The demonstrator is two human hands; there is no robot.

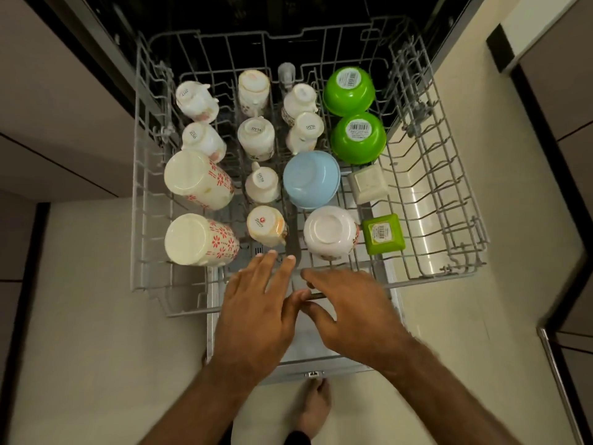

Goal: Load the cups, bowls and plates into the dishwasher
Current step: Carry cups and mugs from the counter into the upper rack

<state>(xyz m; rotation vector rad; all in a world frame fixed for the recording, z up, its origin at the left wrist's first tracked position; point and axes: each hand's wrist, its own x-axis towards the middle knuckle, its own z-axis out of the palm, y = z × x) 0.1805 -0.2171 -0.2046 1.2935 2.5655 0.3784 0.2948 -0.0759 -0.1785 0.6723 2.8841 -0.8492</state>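
The grey wire upper rack [449, 200] is pulled out of the dishwasher. It holds several upside-down white cups [256, 138], two tall floral tumblers [197, 179], two green bowls [357, 138], a blue bowl [311, 179], a white bowl [330, 232] and two small square dishes [383, 234]. My left hand [256, 313] lies over the rack's front rail with straight fingers, its fingertips near a cup [266, 229]. My right hand [349, 309] is blurred beside it, fingers pointing left. The front rail passes between its thumb and fingers.
The open dishwasher door [308, 358] lies under the rack, with my bare foot [316, 409] on the pale floor below. The rack's right section [426, 220] holds no dishes. Dark cabinet fronts [564, 101] flank both sides.
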